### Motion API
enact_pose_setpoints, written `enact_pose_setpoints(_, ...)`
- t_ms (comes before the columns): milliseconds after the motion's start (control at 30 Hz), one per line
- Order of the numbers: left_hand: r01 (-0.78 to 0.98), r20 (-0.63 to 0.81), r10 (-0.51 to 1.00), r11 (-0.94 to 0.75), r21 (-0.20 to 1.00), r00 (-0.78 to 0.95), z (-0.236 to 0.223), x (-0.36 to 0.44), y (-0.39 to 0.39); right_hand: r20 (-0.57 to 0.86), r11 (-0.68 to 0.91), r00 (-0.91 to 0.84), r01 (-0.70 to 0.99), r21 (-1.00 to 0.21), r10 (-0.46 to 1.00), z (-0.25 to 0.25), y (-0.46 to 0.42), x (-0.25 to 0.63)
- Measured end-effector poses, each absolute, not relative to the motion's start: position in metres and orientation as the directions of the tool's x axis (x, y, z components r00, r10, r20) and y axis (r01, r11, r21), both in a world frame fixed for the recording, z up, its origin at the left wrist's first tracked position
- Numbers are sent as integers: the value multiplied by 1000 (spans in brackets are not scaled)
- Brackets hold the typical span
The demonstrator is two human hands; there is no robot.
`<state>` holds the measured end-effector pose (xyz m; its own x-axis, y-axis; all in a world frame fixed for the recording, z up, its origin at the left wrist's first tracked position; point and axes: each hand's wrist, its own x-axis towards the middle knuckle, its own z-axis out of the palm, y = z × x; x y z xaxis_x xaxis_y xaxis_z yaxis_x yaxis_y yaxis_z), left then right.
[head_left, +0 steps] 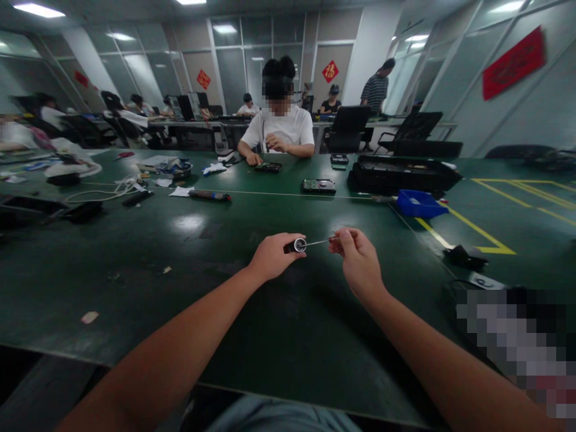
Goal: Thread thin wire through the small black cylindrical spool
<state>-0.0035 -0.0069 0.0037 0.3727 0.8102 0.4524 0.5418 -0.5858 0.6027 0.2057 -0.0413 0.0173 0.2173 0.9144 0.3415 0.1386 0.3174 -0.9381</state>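
My left hand (271,257) is closed around a small dark cylinder (299,245) with a silvery ring at its open end, which faces right. My right hand (361,259) pinches a thin metal rod-like tool (318,242) between thumb and fingers. The tool's tip reaches the cylinder's ringed end; how far inside it goes I cannot tell. Both hands are above the green table (252,354). What my right fingers cover of the tool is hidden, so its exact kind does not show.
Opposite, a person in a white shirt (288,129) handles a hard drive (269,167). Another hard drive (319,186) lies ahead. A blue bin (420,204) and a long black tray (400,174) stand right. A dark screwdriver-like tool (209,195) and a white cable (105,193) lie left.
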Motion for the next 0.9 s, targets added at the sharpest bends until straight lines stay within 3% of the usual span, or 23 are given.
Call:
enact_pose_setpoints(167,535,447,809,-588,606,382,5,-3,-8,385,331,222,243,-912,896,21,-45,205)
enact_pose_setpoints(567,524,454,806,-592,612,380,2,-3,-6,394,323,247,285,-902,885,24,-45,204)
enact_pose_setpoints(767,527,454,800,-600,602,392,2,-4,-7,533,353,90,655,-668,842,38,-56,207)
enact_pose_setpoints(900,535,448,800,-600,594,399,2,-4,-7,577,425,-2,679,-598,817,39,-61,203)
